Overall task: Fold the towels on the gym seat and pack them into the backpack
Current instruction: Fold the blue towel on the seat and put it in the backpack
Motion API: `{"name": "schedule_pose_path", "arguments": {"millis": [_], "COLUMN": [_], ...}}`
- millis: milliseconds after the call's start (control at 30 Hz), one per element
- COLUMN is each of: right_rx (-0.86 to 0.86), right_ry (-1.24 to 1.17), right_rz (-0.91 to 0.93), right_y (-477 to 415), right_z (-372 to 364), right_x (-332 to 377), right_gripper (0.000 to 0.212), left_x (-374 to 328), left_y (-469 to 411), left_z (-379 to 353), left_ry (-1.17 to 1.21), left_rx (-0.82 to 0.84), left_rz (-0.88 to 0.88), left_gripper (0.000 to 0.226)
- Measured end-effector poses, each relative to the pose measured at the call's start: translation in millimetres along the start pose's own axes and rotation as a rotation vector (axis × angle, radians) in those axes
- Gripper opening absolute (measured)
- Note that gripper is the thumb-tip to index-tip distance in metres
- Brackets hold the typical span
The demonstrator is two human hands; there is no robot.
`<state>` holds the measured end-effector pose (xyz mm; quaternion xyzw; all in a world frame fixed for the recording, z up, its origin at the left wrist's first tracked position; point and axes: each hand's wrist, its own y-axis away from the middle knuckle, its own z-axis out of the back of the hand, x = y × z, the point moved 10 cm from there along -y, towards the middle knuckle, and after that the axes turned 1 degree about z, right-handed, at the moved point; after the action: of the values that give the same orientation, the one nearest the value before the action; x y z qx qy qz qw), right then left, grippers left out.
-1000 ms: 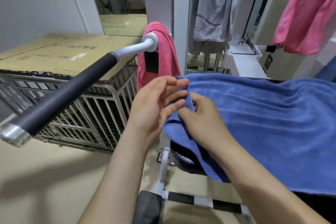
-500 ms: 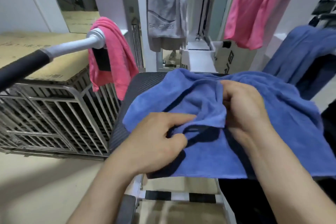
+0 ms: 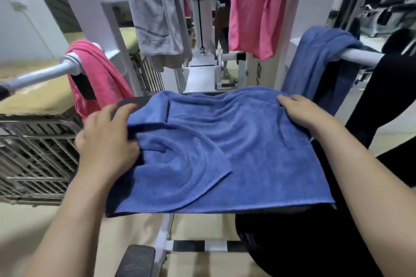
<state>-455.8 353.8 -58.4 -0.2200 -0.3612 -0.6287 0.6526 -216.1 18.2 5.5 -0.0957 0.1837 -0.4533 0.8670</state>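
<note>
The blue towel point(image 3: 236, 153) is laid across the gym seat point(image 3: 127, 103) and covers almost all of it. It is not yet flat: one loose flap is turned over on the near left part, and some wrinkles run across the far side. The left edge of the towel is gripped by the left hand point(image 3: 105, 141), with the thumb set on the cloth and the fingers bent over the edge. The far right corner is held by the right hand point(image 3: 301, 113), whose fingers are curled around the hem. The step in hand is judged to be the spreading and straightening of this towel, so the folding itself is only at its beginning and nothing is packed yet. For the next move, the cloth probably needs to be pulled tight between both hands, the flap turned back, and one side brought evenly over the other. A pink towel point(image 3: 96, 78) is hung on the left bar and a dark blue towel point(image 3: 315, 63) on the right bar. A black shape point(image 3: 281, 243) is seen under the seat; whether it is the backpack cannot be told.
</note>
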Motion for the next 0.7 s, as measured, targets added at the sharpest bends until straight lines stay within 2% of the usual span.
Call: {"name": "schedule_pose_path", "arguments": {"millis": [33,100,167,233,300,367,400,467,500,600,700], "right_rx": [-0.048,-0.28,-0.451,-0.465,-0.43,-0.258,-0.082,0.287,0.391,0.477,0.573], "right_ry": [0.026,0.293,0.488,0.421,0.253,-0.016,-0.221,-0.601,-0.726,-0.896,-0.93], "right_rz": [0.026,0.153,0.299,0.389,0.507,0.608,0.605,0.522,0.471,0.35,0.28], "right_y": [-3,1,14,19,29,41,46,60,65,71,79], "right_z": [3,19,27,26,23,10,-3,-32,-41,-48,-58], "right_x": [-1,15,44,62,80,103,112,126,129,129,126], "right_gripper": [0.053,0.041,0.024,0.017,0.021,0.026,0.031,0.038,0.039,0.036,0.031], "left_x": [10,11,-16,-58,-96,-126,-139,-154,-156,-156,-150], "left_y": [1,3,-1,-5,-8,-7,-5,-4,-7,-13,-13], "left_z": [-4,1,14,12,6,6,10,19,20,18,22], "left_ry": [0.019,0.111,0.212,0.246,0.263,0.31,0.347,0.494,0.573,0.649,0.678], "left_rx": [0.031,0.002,-0.05,0.024,0.14,0.156,0.125,0.094,0.125,0.237,0.184], "left_rz": [0.033,0.043,-0.074,-0.277,-0.412,-0.499,-0.531,-0.541,-0.526,-0.518,-0.5], "left_gripper": [0.055,0.046,0.05,0.063,0.073,0.071,0.064,0.042,0.034,0.034,0.035]}}
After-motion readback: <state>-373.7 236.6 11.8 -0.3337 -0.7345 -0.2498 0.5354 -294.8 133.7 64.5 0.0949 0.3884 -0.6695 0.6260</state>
